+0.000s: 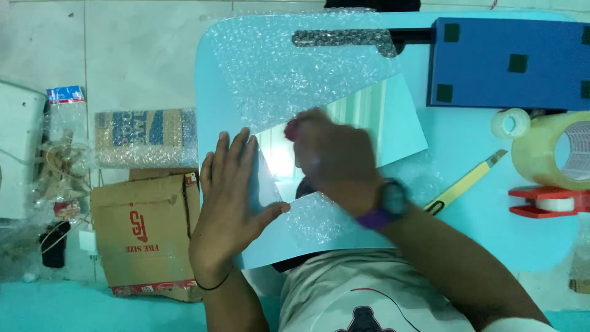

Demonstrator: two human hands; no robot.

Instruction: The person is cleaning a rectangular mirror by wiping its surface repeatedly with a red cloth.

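Observation:
A shiny rectangular mirror-like sheet [393, 123] lies on a sheet of bubble wrap [289, 61] spread over a light blue table [473, 141]. My left hand [230, 197] presses flat, fingers spread, on the sheet's left end. My right hand [335, 160], blurred and wearing a dark wristwatch with a purple band, rests closed over the sheet's middle with a small pink thing at its fingertips. Whether it grips that thing is unclear.
A blue box [510, 61] stands at the table's back right. Clear tape rolls [553, 147], a red tape dispenser [547, 201] and a yellow utility knife [467, 182] lie at the right. Cardboard boxes [144, 233] and wrapped packages [144, 138] sit on the floor at left.

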